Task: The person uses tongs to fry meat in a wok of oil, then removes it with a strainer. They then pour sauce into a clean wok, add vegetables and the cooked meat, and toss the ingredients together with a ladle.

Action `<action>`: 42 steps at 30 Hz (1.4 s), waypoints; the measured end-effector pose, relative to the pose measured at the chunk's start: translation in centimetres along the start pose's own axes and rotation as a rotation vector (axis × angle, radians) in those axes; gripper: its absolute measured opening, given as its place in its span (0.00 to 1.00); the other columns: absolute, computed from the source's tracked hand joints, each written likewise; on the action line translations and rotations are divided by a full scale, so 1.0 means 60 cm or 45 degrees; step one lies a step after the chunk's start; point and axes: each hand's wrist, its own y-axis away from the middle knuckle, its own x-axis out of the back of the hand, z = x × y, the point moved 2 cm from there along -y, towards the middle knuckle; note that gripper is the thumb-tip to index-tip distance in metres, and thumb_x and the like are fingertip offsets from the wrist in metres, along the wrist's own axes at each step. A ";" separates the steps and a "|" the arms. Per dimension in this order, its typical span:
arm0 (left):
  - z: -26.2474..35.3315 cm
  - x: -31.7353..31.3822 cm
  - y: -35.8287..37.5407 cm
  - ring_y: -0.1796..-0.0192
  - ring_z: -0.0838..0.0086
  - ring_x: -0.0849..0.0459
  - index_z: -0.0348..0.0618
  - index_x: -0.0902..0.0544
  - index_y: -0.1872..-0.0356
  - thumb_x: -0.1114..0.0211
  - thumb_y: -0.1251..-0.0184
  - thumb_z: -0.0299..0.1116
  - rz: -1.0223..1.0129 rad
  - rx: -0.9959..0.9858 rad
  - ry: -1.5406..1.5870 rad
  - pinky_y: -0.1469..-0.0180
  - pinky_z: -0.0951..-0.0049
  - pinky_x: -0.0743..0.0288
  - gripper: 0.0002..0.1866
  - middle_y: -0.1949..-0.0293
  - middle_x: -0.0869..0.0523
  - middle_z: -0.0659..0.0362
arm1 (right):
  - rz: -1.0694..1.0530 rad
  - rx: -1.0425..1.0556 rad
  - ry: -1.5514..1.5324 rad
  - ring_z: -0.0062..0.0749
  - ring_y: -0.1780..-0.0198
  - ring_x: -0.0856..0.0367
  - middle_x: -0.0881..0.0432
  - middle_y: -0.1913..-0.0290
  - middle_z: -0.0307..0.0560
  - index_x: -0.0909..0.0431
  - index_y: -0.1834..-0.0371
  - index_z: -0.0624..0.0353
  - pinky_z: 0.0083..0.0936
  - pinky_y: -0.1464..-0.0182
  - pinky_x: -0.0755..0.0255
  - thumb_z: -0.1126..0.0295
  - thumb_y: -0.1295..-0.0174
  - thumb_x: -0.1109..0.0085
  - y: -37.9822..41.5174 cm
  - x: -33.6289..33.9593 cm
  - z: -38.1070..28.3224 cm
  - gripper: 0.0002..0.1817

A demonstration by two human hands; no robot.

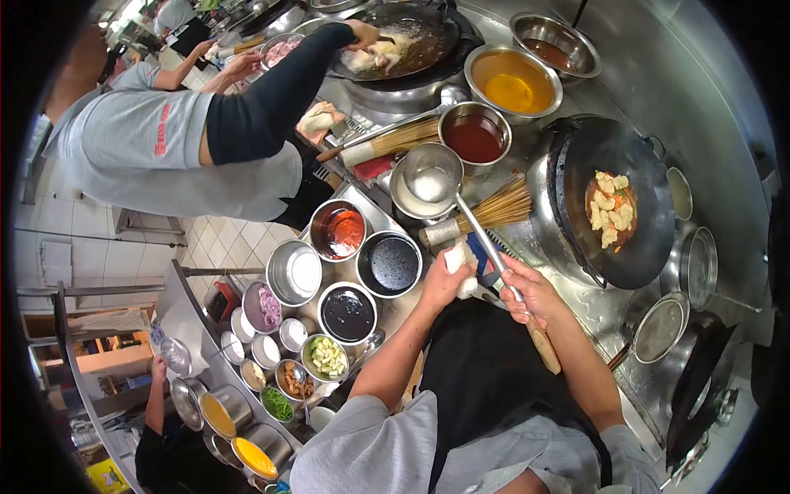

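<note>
My right hand (pixel 531 290) is wrapped round the handle of a steel ladle (pixel 434 173), whose bowl rests over a white-lined pan beside the bamboo brush (pixel 490 206). My left hand (pixel 447 276) grips a folded white cloth (pixel 461 262) close to the ladle handle. To the right, a black wok (pixel 650 239) on the stove holds pale cooked pieces (pixel 611 207) over orange and green strips, with faint steam. A bowl of dark red sauce (pixel 473 138) stands beyond the ladle bowl.
A co-worker (pixel 181 148) at the left reaches into another wok (pixel 436 49). Pots of dark sauce (pixel 347 313), red sauce (pixel 343 230) and cut vegetables (pixel 326 357) stand left of me. Strainers (pixel 661 328) lie at the right, an oil bowl (pixel 514 86) at the back.
</note>
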 end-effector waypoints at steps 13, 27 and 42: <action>-0.011 -0.052 0.022 0.61 0.82 0.20 0.38 0.20 0.52 0.34 0.36 0.32 -0.174 -0.048 0.017 0.58 0.77 0.26 0.14 0.62 0.16 0.65 | -0.312 -0.020 -0.404 0.13 0.85 0.41 0.33 0.77 0.36 0.49 0.22 0.39 0.13 0.89 0.46 0.64 0.25 0.53 0.037 0.031 0.011 0.30; 0.033 -0.156 0.014 0.70 0.68 0.14 0.33 0.21 0.49 0.43 0.29 0.42 -0.415 0.230 0.152 0.71 0.70 0.18 0.20 0.62 0.14 0.53 | 0.863 0.578 -0.212 0.15 0.85 0.42 0.33 0.77 0.33 0.44 0.22 0.42 0.16 0.86 0.45 0.64 0.25 0.52 0.311 0.237 0.067 0.29; 0.033 -0.263 0.044 0.65 0.65 0.14 0.41 0.32 0.34 0.53 0.23 0.53 -0.555 0.392 0.234 0.72 0.63 0.18 0.29 0.54 0.17 0.53 | 0.938 0.802 -0.181 0.16 0.86 0.39 0.33 0.79 0.34 0.41 0.23 0.40 0.19 0.88 0.44 0.64 0.27 0.49 0.235 0.322 -0.009 0.29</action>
